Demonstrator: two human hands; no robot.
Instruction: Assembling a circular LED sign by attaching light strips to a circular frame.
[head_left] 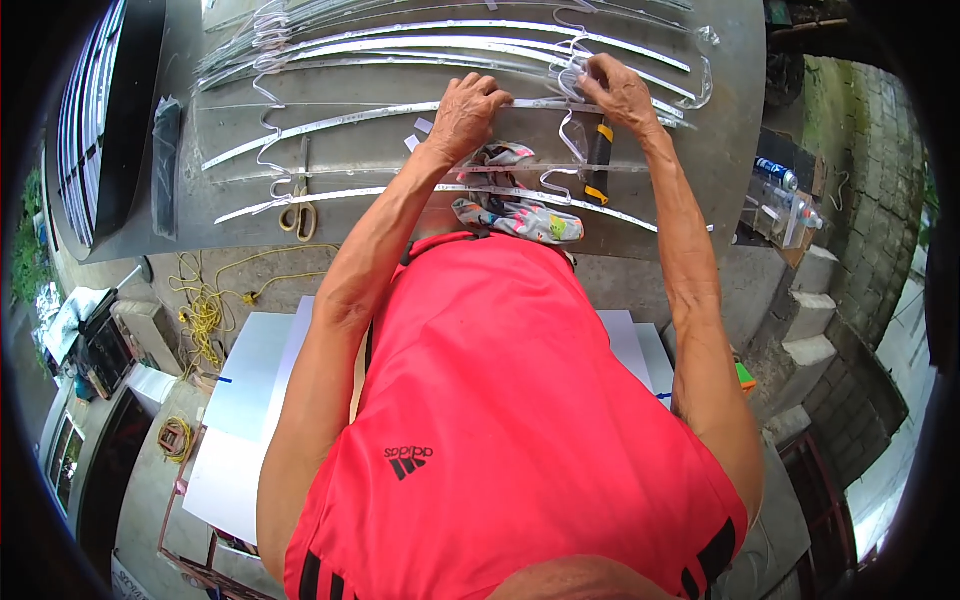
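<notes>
On the grey worktable (pixel 720 150), toward twelve o'clock, the left hand (pixel 468 112) presses knuckles-down on a long clear plastic strip (pixel 330 122), fingers curled closed. At one o'clock the right hand (pixel 618 92) pinches the strip's hooked end; the fingertips are hidden. A patterned rag (pixel 520 215) lies below, partly hidden by the red shirt (pixel 500 400).

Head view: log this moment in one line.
left hand pressing clear strip | right hand pinching its hook end | utility knife idle
</notes>
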